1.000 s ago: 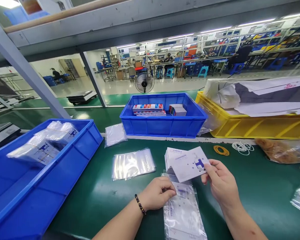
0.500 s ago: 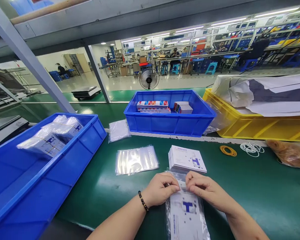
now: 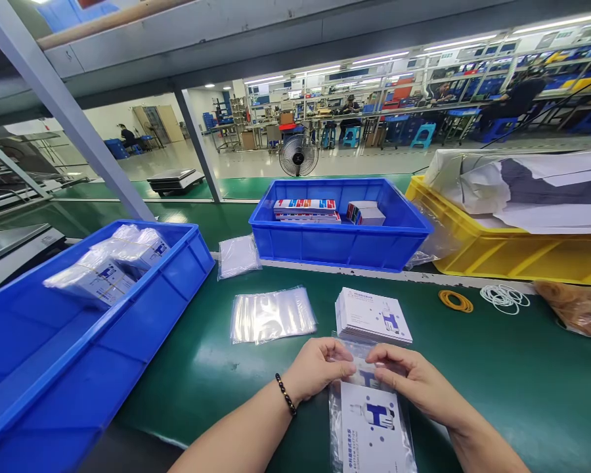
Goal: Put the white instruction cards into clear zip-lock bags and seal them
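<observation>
Left hand [image 3: 318,369] and right hand [image 3: 414,384] both pinch the top edge of a clear plastic bag [image 3: 372,427] holding a white printed card, flat on the green bench mat [image 3: 497,387]. Stack of white printed cards [image 3: 372,316] just beyond; pile of empty clear bags [image 3: 273,315] to its left.
</observation>
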Motion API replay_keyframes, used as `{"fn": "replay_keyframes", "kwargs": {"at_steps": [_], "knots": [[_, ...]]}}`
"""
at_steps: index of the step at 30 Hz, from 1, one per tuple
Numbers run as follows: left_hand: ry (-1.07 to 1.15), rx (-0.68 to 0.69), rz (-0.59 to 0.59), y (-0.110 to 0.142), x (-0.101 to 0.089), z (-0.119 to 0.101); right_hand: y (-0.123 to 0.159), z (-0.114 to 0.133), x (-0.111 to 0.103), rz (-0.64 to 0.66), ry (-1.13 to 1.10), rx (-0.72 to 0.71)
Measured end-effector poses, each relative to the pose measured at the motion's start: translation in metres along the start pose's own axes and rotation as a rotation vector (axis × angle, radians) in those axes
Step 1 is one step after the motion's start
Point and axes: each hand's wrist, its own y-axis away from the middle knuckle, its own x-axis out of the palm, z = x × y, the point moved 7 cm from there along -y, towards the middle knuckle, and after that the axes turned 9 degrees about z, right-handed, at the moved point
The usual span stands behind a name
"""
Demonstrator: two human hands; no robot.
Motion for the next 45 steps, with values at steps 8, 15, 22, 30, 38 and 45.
{"fn": "replay_keyframes", "kwargs": {"at_steps": [8, 15, 22, 30, 38, 45], "knots": [[-0.075, 0.046, -0.062, 0.003, -0.002, -0.008, -0.001, -0.011, -0.001, -0.055, -0.11, 0.046], [-0.182, 0.114, -0.065, 0.005, -0.002, -0.016, -0.003, 0.0, 0.008, 0.021, 0.044, 0.065], [-0.142, 0.061, -0.079, 0.005, 0.0, -0.012, -0.004, 0.006, 0.009, -0.07, 0.286, -0.06], [-0.231, 0.147, -0.066, 0.004, 0.002, -0.012, -0.002, 0.017, 0.019, -0.145, 0.495, -0.24], [-0.736, 0.389, -0.147, 0.015, -0.001, -0.043, 0.011, 0.034, 0.005, -0.363, 0.594, -0.48], [-1.214, 0.279, -0.588, 0.017, -0.035, -0.043, 0.028, 0.038, -0.011, -0.686, 0.662, -0.504]]}}
